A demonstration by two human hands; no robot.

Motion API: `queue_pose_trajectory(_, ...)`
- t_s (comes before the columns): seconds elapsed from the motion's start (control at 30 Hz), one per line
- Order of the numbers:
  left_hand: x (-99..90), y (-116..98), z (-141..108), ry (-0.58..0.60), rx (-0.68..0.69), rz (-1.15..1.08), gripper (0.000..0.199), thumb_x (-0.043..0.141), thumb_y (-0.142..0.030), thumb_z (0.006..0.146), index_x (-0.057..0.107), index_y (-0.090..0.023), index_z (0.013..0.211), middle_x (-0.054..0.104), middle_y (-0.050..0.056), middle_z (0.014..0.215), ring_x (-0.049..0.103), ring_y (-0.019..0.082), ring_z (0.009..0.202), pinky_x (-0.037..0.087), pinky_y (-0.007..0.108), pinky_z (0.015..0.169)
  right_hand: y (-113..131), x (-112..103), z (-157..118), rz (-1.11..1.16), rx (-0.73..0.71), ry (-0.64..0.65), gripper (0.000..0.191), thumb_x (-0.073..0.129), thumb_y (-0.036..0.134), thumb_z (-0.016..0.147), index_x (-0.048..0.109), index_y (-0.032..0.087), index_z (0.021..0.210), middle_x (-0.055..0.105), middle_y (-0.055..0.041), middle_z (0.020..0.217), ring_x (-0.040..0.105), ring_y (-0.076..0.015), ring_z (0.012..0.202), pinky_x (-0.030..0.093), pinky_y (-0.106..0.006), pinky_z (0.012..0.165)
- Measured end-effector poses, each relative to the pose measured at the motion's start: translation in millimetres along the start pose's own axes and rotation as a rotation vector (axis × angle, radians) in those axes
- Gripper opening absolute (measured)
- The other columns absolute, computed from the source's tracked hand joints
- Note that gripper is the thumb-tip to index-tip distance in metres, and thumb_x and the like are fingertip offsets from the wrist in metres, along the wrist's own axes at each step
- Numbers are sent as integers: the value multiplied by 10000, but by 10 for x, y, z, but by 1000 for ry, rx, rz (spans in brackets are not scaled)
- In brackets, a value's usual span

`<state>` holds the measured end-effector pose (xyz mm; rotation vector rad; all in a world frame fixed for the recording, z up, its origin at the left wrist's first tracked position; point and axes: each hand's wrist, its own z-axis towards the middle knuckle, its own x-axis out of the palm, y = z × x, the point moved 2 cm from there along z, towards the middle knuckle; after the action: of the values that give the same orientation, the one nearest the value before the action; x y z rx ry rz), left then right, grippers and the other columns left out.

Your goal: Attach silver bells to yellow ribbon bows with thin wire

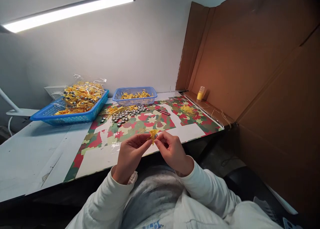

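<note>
Between my two hands, over the table's front edge, is a yellow ribbon bow (153, 133) with a small silver bell (156, 136) at its middle. My left hand (132, 152) pinches its left side, and a thin yellow cord loops out by those fingers. My right hand (171, 151) pinches the right side, close to the bell. The fingertips partly hide the bow's lower part. Beyond the hands, loose silver bells (122, 116) lie spread on the patterned sheet (152, 120), with yellow ribbon strips (120, 111) beside them.
At the left, a blue basket (67, 118) holds a clear bag (85, 90) of yellow bows with bells. A smaller basket (135, 101) with yellow pieces stands at the back. Red-handled snips (163, 112), yellow cords (188, 110) and a yellow-filled bottle (200, 93) lie right, near a cardboard wall (250, 55).
</note>
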<state>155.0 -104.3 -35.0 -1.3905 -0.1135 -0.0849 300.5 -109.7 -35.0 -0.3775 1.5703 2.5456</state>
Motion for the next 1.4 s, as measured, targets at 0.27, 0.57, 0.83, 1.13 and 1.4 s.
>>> queue_pose_trajectory(0.27, -22, -26, 19, -11, 30, 54, 306, 815, -416, 615, 734, -162, 764, 744, 61, 738, 674, 185, 675, 567, 303, 672, -30, 15, -14, 29, 19, 5, 173, 527, 327, 868, 546, 184, 772, 467, 45, 574, 379, -86, 503, 303, -220, 478)
queue_pose_trajectory(0.57, 4, -11, 17, -6, 73, 33, 235, 790, -374, 662, 698, -162, 710, 704, 32, 682, 624, 142, 626, 538, 256, 634, -4, 18, -26, 67, 33, -5, 164, 530, 316, 860, 532, 184, 762, 445, 53, 562, 364, -81, 491, 280, -216, 463)
queue_pose_trajectory(0.83, 31, -30, 12, -27, 128, 38, 267, 783, -390, 669, 652, -159, 695, 655, 12, 649, 588, 127, 603, 515, 238, 599, -15, 38, -42, 84, 33, -17, 135, 532, 285, 850, 528, 182, 762, 425, 61, 559, 350, -75, 484, 261, -213, 455)
queue_pose_trajectory(1.13, 54, 64, 29, 24, 229, 59, 228, 708, -376, 767, 607, -171, 767, 595, -10, 682, 544, 104, 616, 478, 211, 588, -8, 55, -54, 85, 41, -26, 127, 528, 266, 849, 525, 178, 758, 448, 56, 574, 371, -76, 494, 286, -211, 468)
queue_pose_trajectory(1.4, 62, 84, 25, 2, 233, 60, 238, 685, -392, 783, 587, -175, 789, 581, -9, 704, 546, 108, 639, 483, 212, 596, 16, 82, -50, 74, 43, -66, 142, 529, 255, 840, 497, 184, 720, 423, 66, 550, 352, -69, 469, 268, -203, 443)
